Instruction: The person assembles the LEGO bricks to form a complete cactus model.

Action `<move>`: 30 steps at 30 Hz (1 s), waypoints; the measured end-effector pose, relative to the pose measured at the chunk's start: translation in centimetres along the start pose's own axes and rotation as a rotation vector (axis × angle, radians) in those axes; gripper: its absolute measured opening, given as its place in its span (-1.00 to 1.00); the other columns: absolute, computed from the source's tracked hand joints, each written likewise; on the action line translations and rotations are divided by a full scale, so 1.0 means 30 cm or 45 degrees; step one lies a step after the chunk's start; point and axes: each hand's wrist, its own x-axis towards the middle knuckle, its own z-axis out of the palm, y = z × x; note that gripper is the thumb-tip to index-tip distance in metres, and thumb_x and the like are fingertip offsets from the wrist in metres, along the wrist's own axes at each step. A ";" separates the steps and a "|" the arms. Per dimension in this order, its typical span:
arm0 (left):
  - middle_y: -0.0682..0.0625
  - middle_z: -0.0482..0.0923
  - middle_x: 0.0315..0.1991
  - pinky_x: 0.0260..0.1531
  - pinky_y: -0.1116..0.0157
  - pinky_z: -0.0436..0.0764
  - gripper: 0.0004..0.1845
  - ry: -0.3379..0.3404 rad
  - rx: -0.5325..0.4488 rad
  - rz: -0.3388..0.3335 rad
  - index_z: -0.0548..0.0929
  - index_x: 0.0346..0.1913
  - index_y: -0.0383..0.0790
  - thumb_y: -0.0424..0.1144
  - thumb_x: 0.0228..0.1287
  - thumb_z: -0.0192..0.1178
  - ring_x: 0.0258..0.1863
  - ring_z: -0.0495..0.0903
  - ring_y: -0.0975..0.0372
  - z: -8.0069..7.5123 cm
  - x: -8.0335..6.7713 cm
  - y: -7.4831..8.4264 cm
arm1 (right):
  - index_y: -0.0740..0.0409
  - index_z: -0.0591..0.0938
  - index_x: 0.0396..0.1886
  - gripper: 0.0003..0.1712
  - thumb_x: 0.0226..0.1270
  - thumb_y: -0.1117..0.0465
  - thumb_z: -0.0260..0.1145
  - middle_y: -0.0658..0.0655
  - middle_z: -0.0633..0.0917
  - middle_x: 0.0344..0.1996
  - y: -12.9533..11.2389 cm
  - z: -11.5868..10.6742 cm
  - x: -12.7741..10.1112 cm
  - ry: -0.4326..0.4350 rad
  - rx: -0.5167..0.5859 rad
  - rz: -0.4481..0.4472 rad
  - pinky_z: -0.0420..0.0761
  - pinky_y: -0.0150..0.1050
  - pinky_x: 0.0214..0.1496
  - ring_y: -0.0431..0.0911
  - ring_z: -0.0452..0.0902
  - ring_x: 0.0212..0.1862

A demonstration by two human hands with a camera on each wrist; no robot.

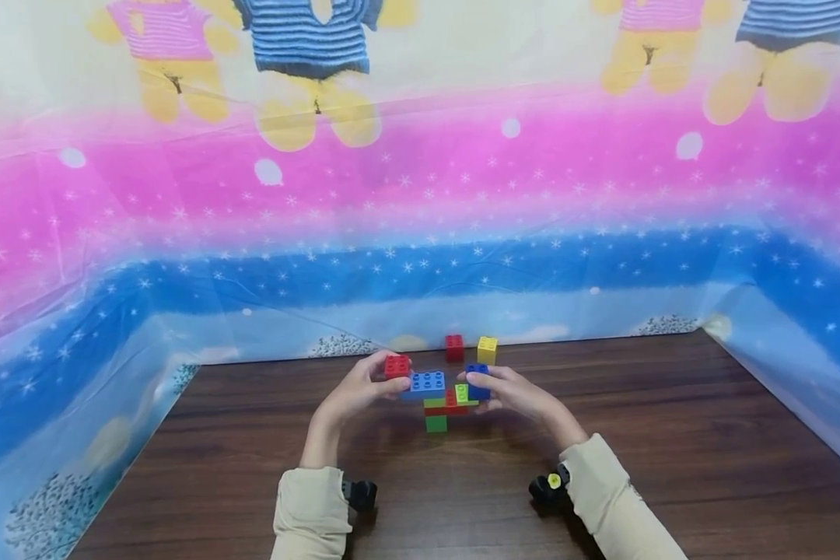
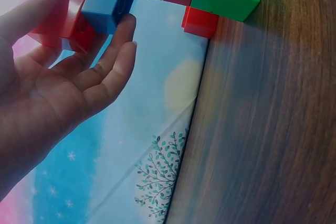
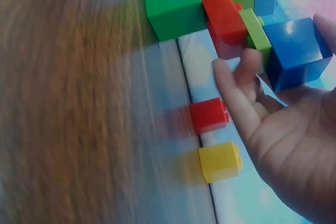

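Both hands meet over the far middle of the dark wood table point(image 1: 672, 435), at a small brick build point(image 1: 442, 397). Left hand point(image 1: 359, 393) has its fingers point(image 2: 113, 59) lightly curled, pinching a red brick point(image 1: 397, 365) between thumb and fingertips at the left end of the long blue brick point(image 1: 425, 383); the red brick touches the blue one. Right hand point(image 1: 514, 393) pinches a blue cube brick point(image 1: 477, 381) at the right end, fingers point(image 3: 236, 90) bent round it (thumb only partly visible in the right wrist view). Between the hands the build shows a lime brick point(image 1: 462, 393), a red brick below it point(image 1: 453, 404), and a green brick point(image 1: 435, 423) at the bottom; cannot tell whether the green one rests on the table. Behind, near the backdrop edge, a loose red brick point(image 1: 454, 348) and a yellow brick point(image 1: 487, 350) stand just beside each other, apart from the hands. Cartoon-print plastic sheet point(image 1: 420, 194) walls the table.
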 end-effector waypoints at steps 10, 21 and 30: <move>-0.18 0.53 -0.14 -0.08 0.15 0.61 -0.60 0.026 0.008 -0.021 0.41 0.07 -0.39 -0.23 0.26 0.18 -0.22 0.57 0.23 -0.016 -0.024 0.003 | 0.07 0.34 0.33 -0.28 0.36 -0.29 -0.05 0.25 0.42 0.26 -0.005 0.001 0.012 0.003 -0.160 0.032 0.49 -0.02 0.24 0.10 0.46 0.21; -0.21 0.53 -0.15 -0.10 0.12 0.62 -0.61 -0.001 -0.001 0.004 0.41 0.05 -0.41 -0.25 0.26 0.17 -0.24 0.56 0.24 -0.007 -0.004 0.000 | 0.23 0.41 0.25 -0.14 0.43 -0.31 -0.45 0.37 0.54 0.13 0.041 -0.076 0.039 0.351 -0.165 -0.024 0.59 -0.07 0.10 0.12 0.56 0.08; -0.19 0.53 -0.17 -0.14 0.20 0.62 -0.63 -0.014 -0.003 0.005 0.41 0.04 -0.41 -0.26 0.26 0.17 -0.26 0.55 0.25 0.006 0.009 0.006 | 0.23 0.49 0.14 -0.50 0.39 -0.02 0.10 0.31 0.57 0.07 0.118 -0.120 0.037 0.788 -0.091 0.056 0.60 -0.14 0.09 0.09 0.57 0.06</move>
